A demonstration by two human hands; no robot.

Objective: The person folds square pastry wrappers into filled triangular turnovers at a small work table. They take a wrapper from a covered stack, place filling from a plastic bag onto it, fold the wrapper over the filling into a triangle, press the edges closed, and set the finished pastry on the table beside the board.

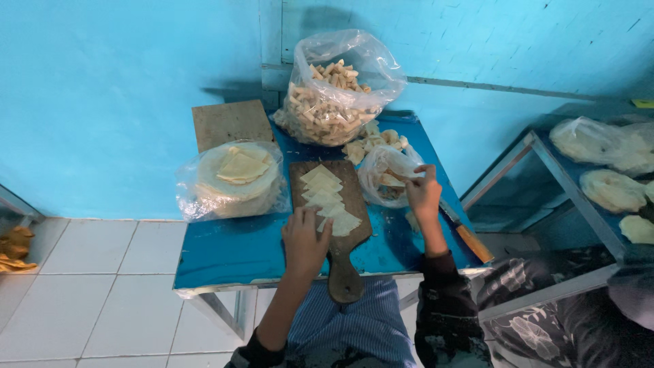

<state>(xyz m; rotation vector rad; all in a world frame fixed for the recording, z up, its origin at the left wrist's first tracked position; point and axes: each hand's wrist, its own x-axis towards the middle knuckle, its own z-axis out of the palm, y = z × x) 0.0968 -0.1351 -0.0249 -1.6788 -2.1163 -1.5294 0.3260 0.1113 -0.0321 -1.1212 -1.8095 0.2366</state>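
Note:
On a small blue table (pixel 225 252) lies a brown wooden cutting board (pixel 351 197) with a row of pale yellow square wrappers (pixel 325 194) on it. My left hand (pixel 304 240) rests on the near end of that row, fingers on the wrappers. My right hand (pixel 424 193) reaches into a small clear plastic bag (pixel 383 178) to the right of the board and pinches a pale piece from it.
A big clear bag of rolled pale sticks (pixel 334 95) stands at the table's back. A bagged stack of round wrappers (pixel 235 177) sits left. A wooden-handled knife (pixel 469 237) lies at the right edge. A metal rack with bagged dough (pixel 599 146) stands right.

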